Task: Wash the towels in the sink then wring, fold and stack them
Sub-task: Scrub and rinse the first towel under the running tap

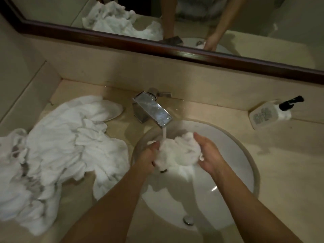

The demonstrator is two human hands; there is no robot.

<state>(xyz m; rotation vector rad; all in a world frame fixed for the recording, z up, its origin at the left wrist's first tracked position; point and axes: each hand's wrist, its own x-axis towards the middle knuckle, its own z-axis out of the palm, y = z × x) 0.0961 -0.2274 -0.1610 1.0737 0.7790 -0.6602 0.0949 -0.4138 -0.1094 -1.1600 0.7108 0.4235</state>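
**Towel wash: first item under the tap**

Progress. One towel [177, 151] is bunched in the sink [233, 155], directly under the running stream from the tap [152, 109]. A pile [57, 148] of white towels lies crumpled on the tabletop [284, 172] to the left of the basin, its near edge overlapping the rim. No folded towel and no stack is visible. Judged from this, the task is at an early stage: the wash is in hand for one towel; wringing, folding and stacking are all still to do, and the pile appears unwashed, though wetness cannot be confirmed.

Hand pose. Both forearms reach forward over the basin from the lower edge of the view. The left hand [149, 160] grips the towel's left side, fingers curled round the cloth, close to the stream. The right hand [210, 155] holds the right side, its fingers wrapped round the bundle from the outside. The hands face each other with the towel compressed between them, a pose consistent with rubbing or squeezing.

Other items. A pump bottle [270, 114] stands at the back right, well apart from the sink.
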